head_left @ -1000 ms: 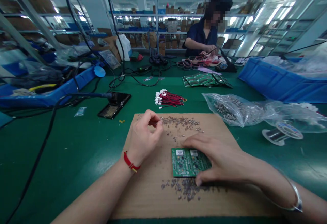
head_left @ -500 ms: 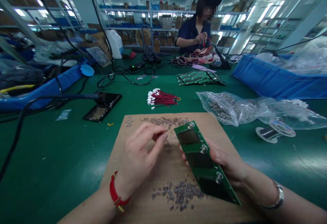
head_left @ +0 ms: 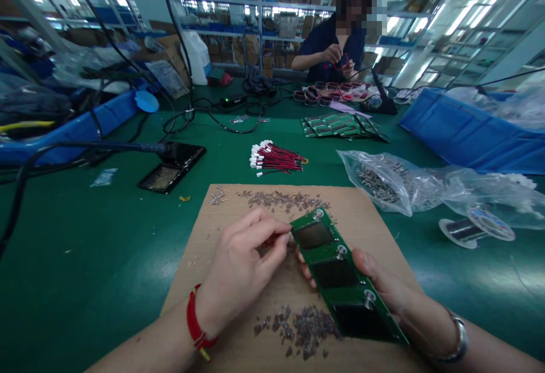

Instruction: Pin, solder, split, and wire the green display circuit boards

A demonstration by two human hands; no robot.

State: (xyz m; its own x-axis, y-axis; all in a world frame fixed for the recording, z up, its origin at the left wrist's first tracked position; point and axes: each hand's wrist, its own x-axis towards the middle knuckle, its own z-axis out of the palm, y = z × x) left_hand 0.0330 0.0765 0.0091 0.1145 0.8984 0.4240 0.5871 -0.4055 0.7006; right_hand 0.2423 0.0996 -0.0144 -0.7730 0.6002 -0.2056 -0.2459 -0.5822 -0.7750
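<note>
A long green circuit board (head_left: 336, 273) with three dark rectangles and three round metal parts is gripped along its right edge by my right hand (head_left: 383, 288), tilted over the cardboard (head_left: 191, 265). My left hand (head_left: 251, 254) is closed in a pinch, its fingertips at the board's upper left corner; whatever sits between them is too small to name. Small grey-brown pieces (head_left: 309, 327) lie scattered below the hands, and more (head_left: 285, 200) lie above them. Some thin metal pins (head_left: 217, 196) rest on the cardboard's upper left corner.
Beyond the cardboard lie red-black wires with white connectors (head_left: 276, 157) and stacked green boards (head_left: 340, 125). A bag of metal parts (head_left: 378, 183) and a wire spool (head_left: 474, 228) are at right, a soldering stand (head_left: 172, 168) at left. Blue bins flank the table; a person works opposite.
My left hand has moved right, bringing its fingertips to the board's upper left corner. The camera view has shifted slightly. Across the table, the person's hands have moved a little.
</note>
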